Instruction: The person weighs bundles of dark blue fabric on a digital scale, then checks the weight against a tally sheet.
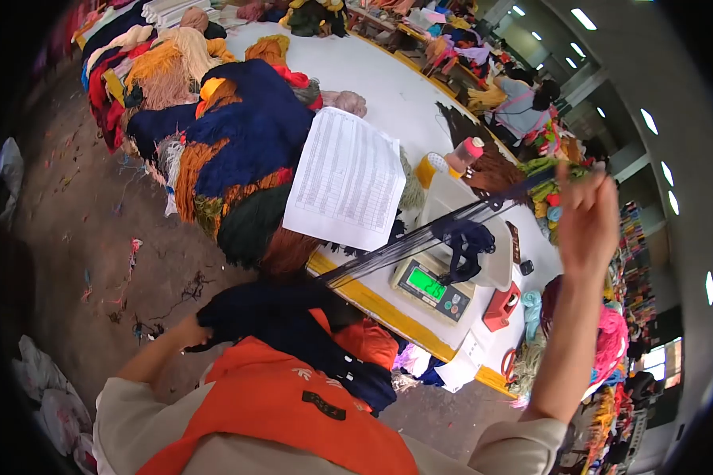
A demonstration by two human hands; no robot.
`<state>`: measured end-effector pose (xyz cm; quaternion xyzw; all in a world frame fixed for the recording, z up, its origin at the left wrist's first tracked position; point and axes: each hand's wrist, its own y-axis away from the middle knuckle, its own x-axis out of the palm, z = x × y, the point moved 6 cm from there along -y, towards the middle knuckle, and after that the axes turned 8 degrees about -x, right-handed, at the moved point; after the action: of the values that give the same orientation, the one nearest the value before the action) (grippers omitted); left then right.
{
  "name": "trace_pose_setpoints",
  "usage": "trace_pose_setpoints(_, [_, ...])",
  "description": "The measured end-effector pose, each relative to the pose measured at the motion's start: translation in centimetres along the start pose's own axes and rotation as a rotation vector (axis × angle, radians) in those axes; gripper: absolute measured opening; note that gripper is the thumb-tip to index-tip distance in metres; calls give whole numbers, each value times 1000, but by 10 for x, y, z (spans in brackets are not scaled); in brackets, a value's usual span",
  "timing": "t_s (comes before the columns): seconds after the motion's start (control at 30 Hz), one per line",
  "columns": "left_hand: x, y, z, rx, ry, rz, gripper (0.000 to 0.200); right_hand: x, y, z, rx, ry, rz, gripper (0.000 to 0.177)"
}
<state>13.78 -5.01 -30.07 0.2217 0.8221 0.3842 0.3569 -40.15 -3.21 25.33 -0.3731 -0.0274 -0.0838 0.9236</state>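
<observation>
My right hand [588,218] is raised at the right, fingers closed and slightly blurred, pulling dark navy yarn strands [420,237] taut. They run down across the table edge to a navy yarn hank [285,309] draped over my lap and orange apron. At the lower left, my left hand [190,331] grips the hank's edge; its fingers are mostly hidden by yarn. Between the hands a digital scale [432,289] with a lit green display carries a white pan [495,249]. A small navy yarn bundle [467,247] lies in the pan, beneath the strands.
A printed sheet [345,178] lies on piled navy, brown and orange hanks [245,134]. Near the scale are a pink-topped yarn cone [466,152], a red box-like item [501,309] and red scissors [509,362]. Another person [523,103] works beyond the table.
</observation>
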Motion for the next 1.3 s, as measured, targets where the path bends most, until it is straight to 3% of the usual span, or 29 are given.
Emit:
trace_pose_setpoints(0.1, [-13, 1, 30, -185, 155, -11, 18, -83, -84, 43, -202, 109, 5, 20])
trace_pose_setpoints(0.17, [-10, 4, 28, -157, 243, 11, 18, -125, -104, 66, -298, 145, -136, 19])
trace_pose_setpoints(0.27, [-4, 26, -3, -96, 501, 113, 15, -142, -81, 35, -207, 180, -157, 19])
trace_pose_setpoints(0.3, [0, 31, -14, -70, 612, 167, 13, -140, -58, 9, -100, 389, -278, 19])
trace_pose_setpoints(0.33, [2, 33, -27, -14, 536, 169, 15, -140, -30, -22, 44, 611, -173, 17])
trace_pose_setpoints(0.37, [3, 38, -40, 0, 564, 169, 18, -124, 3, -52, 140, 878, 111, 19])
trace_pose_setpoints(0.4, [6, 45, -56, 10, 592, 173, 21, -116, 42, -82, 164, 1096, 165, 16])
trace_pose_setpoints(0.47, [2, 87, -107, 89, 719, 340, 25, -93, 109, -121, 64, 1559, 497, 11])
trace_pose_setpoints(0.5, [3, 100, -121, 92, 792, 418, 24, -63, 133, -114, 17, 1693, 525, 10])
trace_pose_setpoints(0.53, [8, 104, -128, 144, 915, 574, 22, -58, 152, -114, 67, 1667, 502, 9])
trace_pose_setpoints(0.57, [8, 115, -136, 137, 910, 583, 22, -57, 167, -115, 113, 1639, 479, 9])
trace_pose_setpoints(0.63, [11, 163, -182, 395, 933, 821, 24, -44, 191, -105, -49, 1553, 433, 20])
trace_pose_setpoints(0.67, [20, 183, -203, 563, 848, 906, 35, -34, 204, -97, -65, 1567, 440, 34])
trace_pose_setpoints(0.7, [28, 184, -210, 657, 737, 897, 36, -33, 208, -95, -66, 1567, 436, 34])
trace_pose_setpoints(0.77, [45, 189, -218, 659, 557, 881, 36, -37, 213, -88, -71, 1564, 321, 40])
trace_pose_setpoints(0.83, [58, 207, -224, 453, 433, 877, 28, -40, 215, -86, -69, 1539, 264, 41])
trace_pose_setpoints(0.93, [77, 203, -226, 500, 280, 782, 25, -43, 217, -86, -28, 1513, 195, 44])
trace_pose_setpoints(1.3, [80, 196, -220, 596, 341, 742, 25, -34, 202, -111, 21, 1760, 278, 44])
